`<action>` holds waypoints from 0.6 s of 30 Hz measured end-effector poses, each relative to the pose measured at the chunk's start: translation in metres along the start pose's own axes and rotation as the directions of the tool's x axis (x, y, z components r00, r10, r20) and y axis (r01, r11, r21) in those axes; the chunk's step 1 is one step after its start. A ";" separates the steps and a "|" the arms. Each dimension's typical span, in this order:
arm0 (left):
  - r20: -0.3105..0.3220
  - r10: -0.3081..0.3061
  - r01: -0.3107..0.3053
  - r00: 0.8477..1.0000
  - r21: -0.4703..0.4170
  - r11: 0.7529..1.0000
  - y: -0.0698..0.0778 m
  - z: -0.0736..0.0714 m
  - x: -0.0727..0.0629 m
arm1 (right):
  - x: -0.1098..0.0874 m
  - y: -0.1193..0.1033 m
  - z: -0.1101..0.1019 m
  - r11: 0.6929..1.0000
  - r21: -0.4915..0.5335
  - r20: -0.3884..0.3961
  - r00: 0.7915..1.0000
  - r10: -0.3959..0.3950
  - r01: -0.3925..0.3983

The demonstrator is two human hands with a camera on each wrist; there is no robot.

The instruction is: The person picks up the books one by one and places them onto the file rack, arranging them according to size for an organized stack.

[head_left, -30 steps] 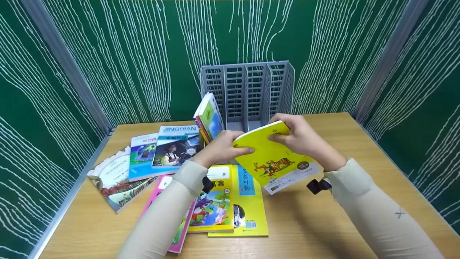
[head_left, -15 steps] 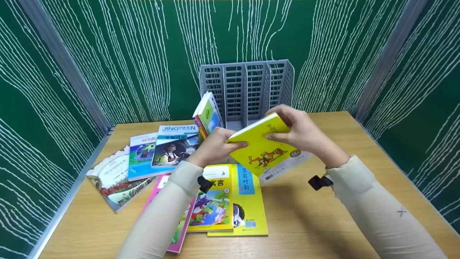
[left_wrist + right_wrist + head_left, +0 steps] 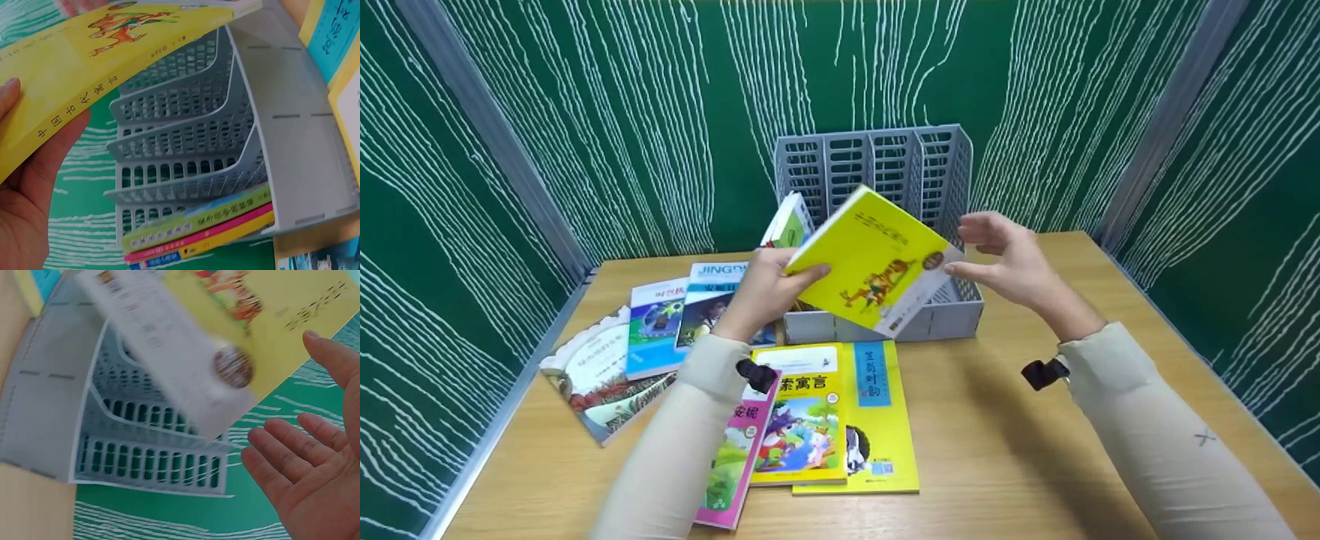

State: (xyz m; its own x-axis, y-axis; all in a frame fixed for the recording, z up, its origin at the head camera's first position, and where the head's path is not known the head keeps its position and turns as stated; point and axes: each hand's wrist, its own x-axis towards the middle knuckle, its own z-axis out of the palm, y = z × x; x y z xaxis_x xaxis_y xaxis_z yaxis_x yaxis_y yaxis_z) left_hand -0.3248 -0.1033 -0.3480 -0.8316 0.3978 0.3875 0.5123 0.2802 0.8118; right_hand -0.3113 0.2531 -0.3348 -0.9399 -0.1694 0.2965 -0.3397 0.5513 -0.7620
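My left hand (image 3: 769,289) pinches a yellow book (image 3: 870,262) by its left edge, thumb over the cover with the tiger drawing. The book is tilted in the air in front of a grey divided file rack (image 3: 885,326), partly covering it. In the left wrist view the book's spine (image 3: 79,107) faces the camera. Beside the book's right corner is my right hand (image 3: 1009,259), its fingers spread and extended; the right wrist view shows nothing in its palm (image 3: 320,495). Several books (image 3: 202,225) stand in the rack's leftmost compartment.
Left on the table lie overlapping books, among them a white-and-green one (image 3: 600,375), a blue one (image 3: 652,352) and a JINGDIAN one (image 3: 705,307). In front of the rack lie a pink book (image 3: 735,457), a fable book (image 3: 802,420) and another yellow book (image 3: 885,442).
The yellow book has moved left and turned, its upper corner now higher. My right hand has let go of it and shifted right, while my left still grips it.
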 end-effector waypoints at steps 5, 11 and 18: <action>-0.079 0.016 -0.015 0.997 0.007 1.000 -0.001 -0.011 -0.002 | 0.004 0.023 0.002 0.998 -0.021 0.014 0.998 0.055 -0.054; -0.213 0.025 -0.021 0.977 0.024 1.000 0.000 -0.017 -0.006 | 0.007 0.049 0.013 0.994 -0.070 0.048 0.995 0.092 -0.088; -0.368 0.035 0.005 0.929 0.107 0.994 0.004 -0.012 -0.012 | 0.003 0.069 0.030 0.989 -0.135 0.104 0.992 0.075 -0.060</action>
State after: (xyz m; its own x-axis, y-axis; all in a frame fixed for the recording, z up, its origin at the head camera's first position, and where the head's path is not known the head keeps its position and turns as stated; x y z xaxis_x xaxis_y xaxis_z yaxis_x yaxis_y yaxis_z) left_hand -0.3154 -0.1180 -0.3445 -0.8338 0.0583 0.5490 0.5281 0.3738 0.7624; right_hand -0.3388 0.2657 -0.4034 -0.9611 -0.2120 0.1769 -0.2746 0.6655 -0.6941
